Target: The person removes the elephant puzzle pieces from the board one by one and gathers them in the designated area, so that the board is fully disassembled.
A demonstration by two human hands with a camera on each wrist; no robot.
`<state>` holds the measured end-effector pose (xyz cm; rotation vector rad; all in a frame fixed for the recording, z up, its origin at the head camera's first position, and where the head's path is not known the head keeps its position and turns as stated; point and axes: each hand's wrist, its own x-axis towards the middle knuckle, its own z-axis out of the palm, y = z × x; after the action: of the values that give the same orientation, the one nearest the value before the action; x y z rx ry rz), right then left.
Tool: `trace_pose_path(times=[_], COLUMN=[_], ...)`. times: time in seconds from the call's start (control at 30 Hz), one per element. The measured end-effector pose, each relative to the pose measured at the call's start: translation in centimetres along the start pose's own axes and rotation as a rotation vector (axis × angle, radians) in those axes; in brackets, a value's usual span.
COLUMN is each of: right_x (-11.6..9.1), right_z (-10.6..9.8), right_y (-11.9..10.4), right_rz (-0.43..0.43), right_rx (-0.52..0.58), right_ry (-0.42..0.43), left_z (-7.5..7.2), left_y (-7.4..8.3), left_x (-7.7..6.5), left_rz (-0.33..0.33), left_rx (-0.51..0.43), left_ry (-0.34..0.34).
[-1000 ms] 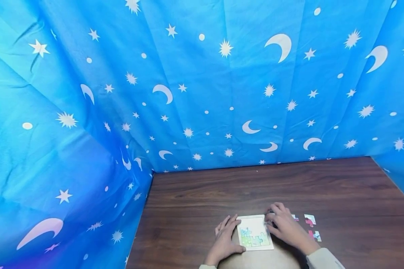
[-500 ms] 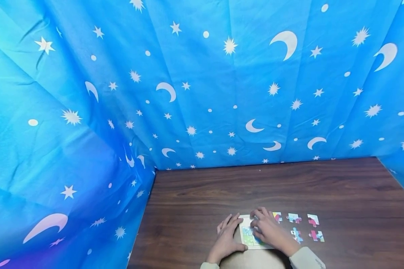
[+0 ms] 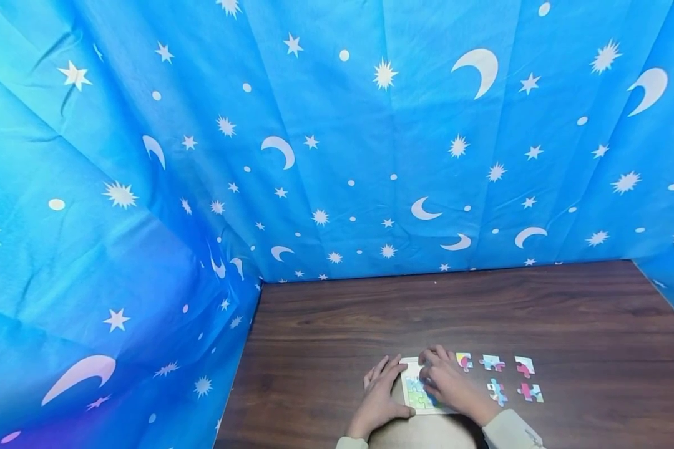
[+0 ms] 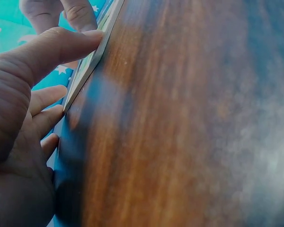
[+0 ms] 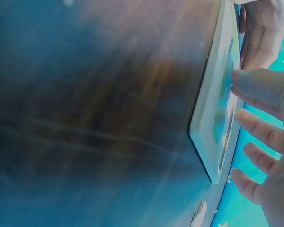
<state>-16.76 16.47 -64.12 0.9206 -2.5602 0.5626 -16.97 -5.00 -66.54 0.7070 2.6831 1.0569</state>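
A pale square jigsaw tray (image 3: 405, 393) lies on the table with several joined blue and green pieces (image 3: 416, 394) along its lower part. My left hand (image 3: 379, 399) braces the tray's left side. Its thumb touches the near left corner and its straight fingers touch the far left edge, as the left wrist view (image 4: 19, 94) bears out. My right hand (image 3: 452, 383) is over the tray's right part. Thumb and index finger come together low over the tray, pinching a puzzle piece mostly hidden by the hand. The other right-hand fingers (image 5: 260, 130) are spread apart.
Right of the tray lie loose puzzle pieces: a yellow and pink one (image 3: 463, 362), a pale blue one (image 3: 491, 363), a pink and white one (image 3: 525, 366), and others (image 3: 497, 391) nearer me. A blue star-patterned cloth (image 3: 337, 156) stands behind the brown table (image 3: 337, 324).
My right hand has moved left from the tray's right edge to over its inside, uncovering loose pieces at the right. The left hand stays at the tray's left side. The head view has shifted slightly.
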Motion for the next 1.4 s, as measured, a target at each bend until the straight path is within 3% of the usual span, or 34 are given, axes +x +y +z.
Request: trace_pose_path(times=[0.2, 0.4, 0.6, 0.93, 1.2, 1.4], right_x=[0.4, 0.2, 0.1, 0.8, 1.3, 2.4], right_z=[-0.4, -0.2, 0.5, 0.3, 0.4, -0.8], right_y=[0.0, 0.1, 0.5, 0.7, 0.6, 0.1], right_rz=[0.059, 0.045, -0.031, -0.153, -0.196, -0.232], right_rx=[0.032, 0.052, 0.026, -0.032, -0.063, -0.114], right_ry=[-0.107, -0.09, -0.019, 0.018, -0.006, -0.059], left_z=[0.2, 0.5, 0.9, 0.9, 0.7, 0.5], left_y=[-0.1, -0.4, -0.7, -0.5, -0.3, 0.0], left_x=[0.0, -0.1, 0.0, 0.2, 0.2, 0.3], left_rz=[0.005, 0.021, 0.068, 0.05, 0.024, 0.007], left_rx=[-0.007, -0.001, 0.066, 0.062, 0.06, 0.055], left_ry=[-0.002, 0.02, 0.089, 0.089, 0.076, 0.065])
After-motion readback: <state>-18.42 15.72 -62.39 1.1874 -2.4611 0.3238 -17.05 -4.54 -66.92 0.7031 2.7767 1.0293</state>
